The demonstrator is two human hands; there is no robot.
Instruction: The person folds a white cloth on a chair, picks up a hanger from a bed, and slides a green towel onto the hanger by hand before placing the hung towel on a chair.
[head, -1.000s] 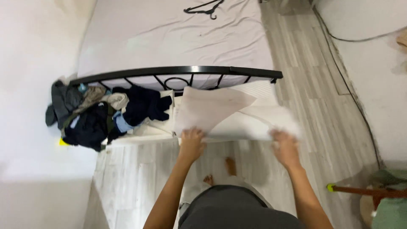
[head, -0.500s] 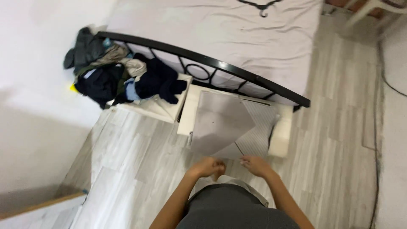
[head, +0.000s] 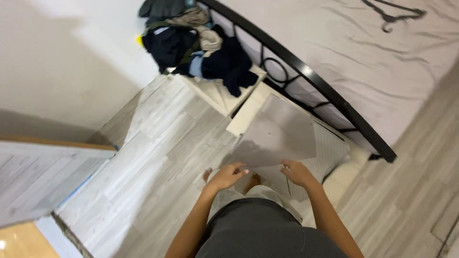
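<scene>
The head view looks down on a room with pale grey wood-look plank flooring (head: 158, 143) and a white wall (head: 62, 52) to the left. At far right stands a bed (head: 334, 52) under a light, creased sheet, edged by a curved black metal frame (head: 306, 71); a black clothes hanger (head: 389, 16) lies on the sheet at the far right corner. Against the wall at the far side, a heap of dark clothes (head: 196, 43) sits on white boxes (head: 217, 93) beside the frame.

In the middle, a folded light grey cloth (head: 282, 134) hangs spread in front of the person, its lower edge near both hands. The left hand (head: 227, 175) is curled at the cloth's near left corner, fingers bent around the edge as if pinching it. The right hand (head: 296, 173) closes on the near right edge, thumb over the fabric. Bare toes show on the floor just beneath the cloth. A pale wooden panel (head: 43, 177) leans in at near left.
</scene>
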